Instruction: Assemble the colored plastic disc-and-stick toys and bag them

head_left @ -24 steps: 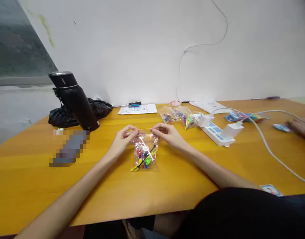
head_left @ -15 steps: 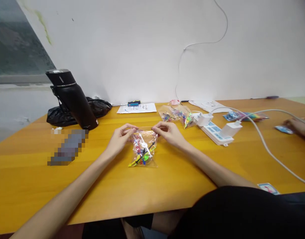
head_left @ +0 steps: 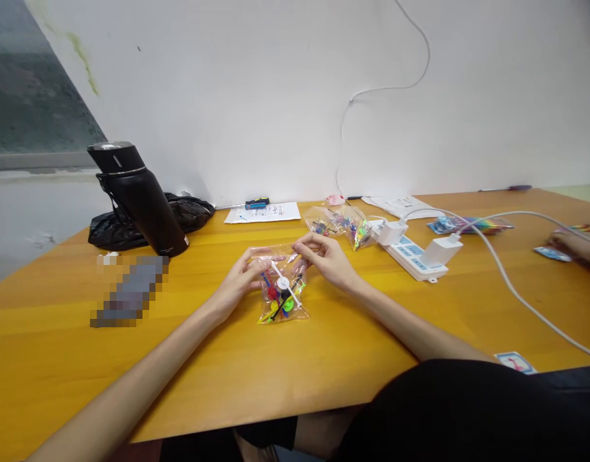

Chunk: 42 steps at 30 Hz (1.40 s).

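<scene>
A clear plastic bag (head_left: 281, 308) hangs upright over the table between my hands. Inside it lie colourful arrow-shaped plastic pieces: a white arrow spinner (head_left: 283, 283) in front, with red, blue, black, yellow and green ones behind. My left hand (head_left: 241, 281) grips the bag's left side, its thumb in front and its other fingers partly hidden. At the upper right corner, my right hand (head_left: 327, 260) pinches the bag's edge between thumb and forefinger.
More bags of coloured pieces (head_left: 340, 221) lie behind, beside a white power strip (head_left: 415, 255) with chargers and cables. To the left are a black bottle (head_left: 143, 202), a black plastic bag (head_left: 193, 212) and a blurred-out item (head_left: 131, 292). Another person's hand (head_left: 576, 247) is far right.
My left hand has slid from the bag's top corner down its left side. The pieces inside have shifted lower, and the bag's top edge is no longer stretched straight.
</scene>
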{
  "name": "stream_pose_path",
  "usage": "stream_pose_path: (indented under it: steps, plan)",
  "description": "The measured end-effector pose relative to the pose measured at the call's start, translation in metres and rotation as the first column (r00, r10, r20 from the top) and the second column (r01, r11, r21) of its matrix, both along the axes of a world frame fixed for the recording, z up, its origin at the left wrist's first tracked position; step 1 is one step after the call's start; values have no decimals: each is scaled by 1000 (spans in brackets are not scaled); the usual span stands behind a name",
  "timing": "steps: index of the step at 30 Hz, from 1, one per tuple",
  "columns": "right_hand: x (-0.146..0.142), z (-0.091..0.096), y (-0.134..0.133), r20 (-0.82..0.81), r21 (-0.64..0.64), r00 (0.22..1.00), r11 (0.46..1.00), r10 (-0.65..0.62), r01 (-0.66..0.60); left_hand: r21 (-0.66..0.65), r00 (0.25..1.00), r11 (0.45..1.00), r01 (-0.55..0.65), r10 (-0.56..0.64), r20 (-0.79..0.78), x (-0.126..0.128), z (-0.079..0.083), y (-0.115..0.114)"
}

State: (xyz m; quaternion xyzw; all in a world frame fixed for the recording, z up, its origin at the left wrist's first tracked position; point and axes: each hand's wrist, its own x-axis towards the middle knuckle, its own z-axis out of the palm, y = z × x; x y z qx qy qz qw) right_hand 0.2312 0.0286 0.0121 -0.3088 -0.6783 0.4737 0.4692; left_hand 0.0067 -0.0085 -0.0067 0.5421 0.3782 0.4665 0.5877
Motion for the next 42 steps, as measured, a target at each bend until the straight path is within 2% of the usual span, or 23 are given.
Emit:
stream_pose_path:
  steps: [4,6,8,12,17,21,25,30,35,38,42]
  plan:
    - [1,0,2,-69,35,993,995,-93,96,9,984,987,163,-162,-74,1,-4,1]
    - [2,-1,3,-79,24,992,994,-103,105,30,978,983,183,-178,-110,2,-6,3]
    - [1,-1,4,-76,-2,995,998,-66,66,33,979,986,161,-156,-134,3,-7,4]
    - [0,-5,2,-5,-34,996,996,84,-84,53,991,997,59,-52,-125,3,-8,7]
    - [-3,-18,-3,94,-141,951,950,293,-279,90,994,995,-43,52,-93,-1,-4,8]
    - [-4,-24,-3,57,-177,944,934,326,-312,103,993,994,-27,38,-111,-1,-4,7]
    - [-2,-21,0,80,-142,949,945,306,-293,127,996,992,10,2,-93,1,-7,8]
    - [2,-18,9,69,-113,984,981,163,-154,102,997,995,-18,26,-75,0,-11,12]
    - [21,-13,34,-49,-111,990,986,-133,127,29,999,999,-34,34,-17,-2,-10,10]
    - [45,-6,53,-122,-70,939,947,-320,314,17,999,999,-34,35,-28,-2,-8,9]
    - [83,-3,73,-168,-87,807,824,-566,560,5,999,999,-34,34,-38,-2,-8,9]
